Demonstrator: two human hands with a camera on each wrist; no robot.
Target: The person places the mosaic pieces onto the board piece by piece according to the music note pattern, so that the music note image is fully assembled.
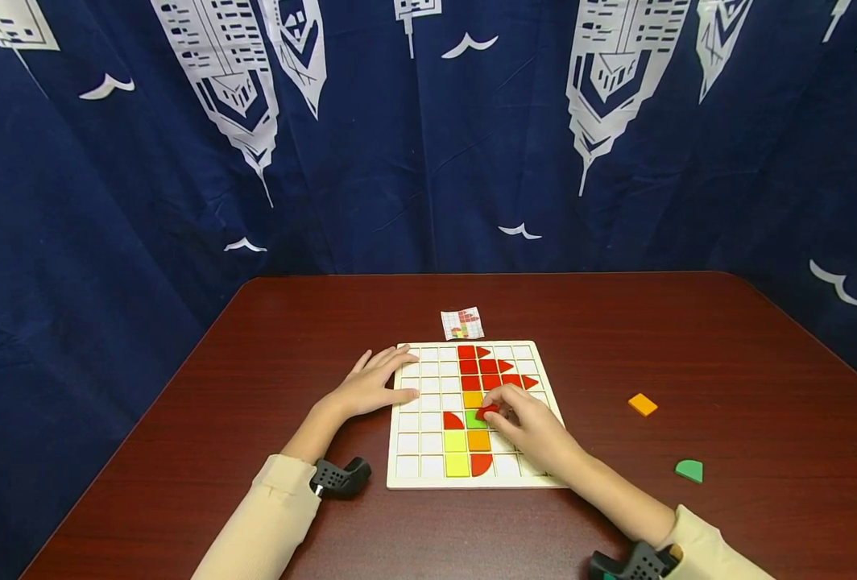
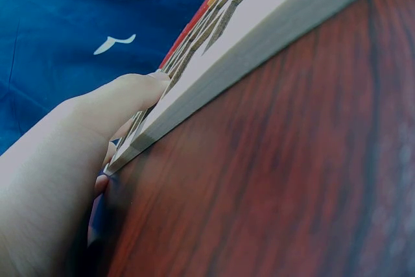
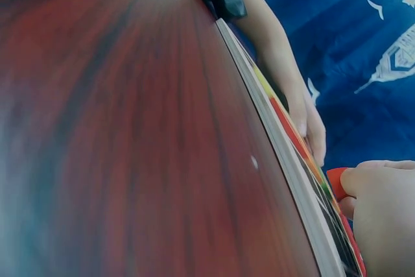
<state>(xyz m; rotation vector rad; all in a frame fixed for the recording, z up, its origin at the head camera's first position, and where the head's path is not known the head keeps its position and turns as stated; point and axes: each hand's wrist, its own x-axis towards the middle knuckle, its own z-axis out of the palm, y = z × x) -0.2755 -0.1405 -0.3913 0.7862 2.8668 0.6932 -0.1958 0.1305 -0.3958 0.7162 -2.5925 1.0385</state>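
Note:
A white gridded puzzle board (image 1: 408, 445) lies on the table with red, orange, yellow and green tiles in its squares. My right hand (image 1: 533, 427) pinches a small red tile (image 1: 485, 412) between thumb and fingers, low over the green tile (image 1: 474, 421) in the middle column. That same red tile (image 3: 336, 181) shows at the fingertips in the right wrist view; its full outline is covered. With fingers extended, my left hand (image 1: 370, 387) rests on the board's upper left edge. Its thumb (image 2: 139, 92) lies on the board's face in the left wrist view.
Behind the board lies a small printed card (image 1: 462, 323) with a coloured pattern. To the right, an orange diamond tile (image 1: 643, 404) and a green quarter-round tile (image 1: 689, 470) lie loose on the brown table (image 1: 762, 419). A dark blue curtain (image 1: 428, 161) hangs behind.

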